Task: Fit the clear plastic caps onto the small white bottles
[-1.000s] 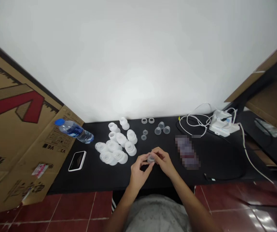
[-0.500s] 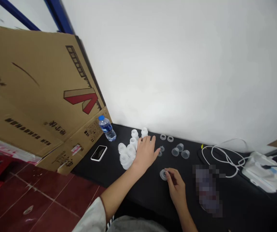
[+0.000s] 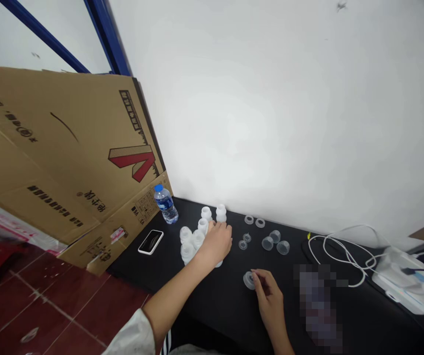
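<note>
My left hand (image 3: 217, 242) reaches over the right side of a group of white plastic bottles (image 3: 187, 250). Its fingers are curled down, with white plastic showing beside and below them; the fingers' grip is partly hidden. Near the front of the table, my right hand (image 3: 269, 291) pinches a clear round plastic cap (image 3: 249, 280) between thumb and fingertips. Two white bottles (image 3: 221, 213) stand behind the left hand. Between the hands and the wall lie two small clear discs (image 3: 242, 244), two clear rings (image 3: 260, 223) and three clear cups (image 3: 282, 247).
A phone (image 3: 151, 242) and a water bottle (image 3: 166, 204) sit at the left of the black table (image 3: 223, 296). A large cardboard box (image 3: 67, 162) stands beyond them. On the right are a white cable (image 3: 339, 236), a white device (image 3: 400, 281) and a blurred-out item (image 3: 319, 310).
My left hand has gone from spread fingers to curled ones over the white bottles. My right hand keeps hold of the clear cap. The whole view has shifted slightly.
</note>
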{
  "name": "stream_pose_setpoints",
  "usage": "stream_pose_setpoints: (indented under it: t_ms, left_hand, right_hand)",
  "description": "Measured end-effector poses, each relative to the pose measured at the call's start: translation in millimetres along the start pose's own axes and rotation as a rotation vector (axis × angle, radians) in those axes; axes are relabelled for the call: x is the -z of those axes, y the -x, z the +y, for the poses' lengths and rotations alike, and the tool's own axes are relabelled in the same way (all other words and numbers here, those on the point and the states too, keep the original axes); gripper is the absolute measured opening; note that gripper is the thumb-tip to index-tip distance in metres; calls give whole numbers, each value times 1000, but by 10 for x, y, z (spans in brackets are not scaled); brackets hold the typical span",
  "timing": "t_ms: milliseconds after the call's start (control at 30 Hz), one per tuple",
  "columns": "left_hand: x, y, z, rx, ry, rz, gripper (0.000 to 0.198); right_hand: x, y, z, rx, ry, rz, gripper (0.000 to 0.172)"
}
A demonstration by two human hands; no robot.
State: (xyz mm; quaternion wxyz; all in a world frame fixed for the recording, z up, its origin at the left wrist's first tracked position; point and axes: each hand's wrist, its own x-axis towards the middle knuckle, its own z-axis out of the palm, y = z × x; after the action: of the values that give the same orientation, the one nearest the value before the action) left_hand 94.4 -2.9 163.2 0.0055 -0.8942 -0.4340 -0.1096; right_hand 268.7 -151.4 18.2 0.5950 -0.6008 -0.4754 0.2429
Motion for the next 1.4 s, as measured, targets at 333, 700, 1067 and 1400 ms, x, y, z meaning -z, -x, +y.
stream_pose_setpoints:
  t_ms: [333,700,1067,1400]
  left_hand:
    - [402,63,-386,43,109,167,24]
    - [544,-274,-1372,-76,220,-182,58]
    - [422,-554,-1310,-130,12,-334,92]
    - [214,-892,-1269,-80,42,-403,45]
  right_hand:
    - [4,0,-8,-1,-8,4,40]
    - [12,-13,-35,-24,-29,16,44]
    - [27,-22,-68,-30,-30,45,50]
    - [48,-27,-88,-24,-25,29,45]
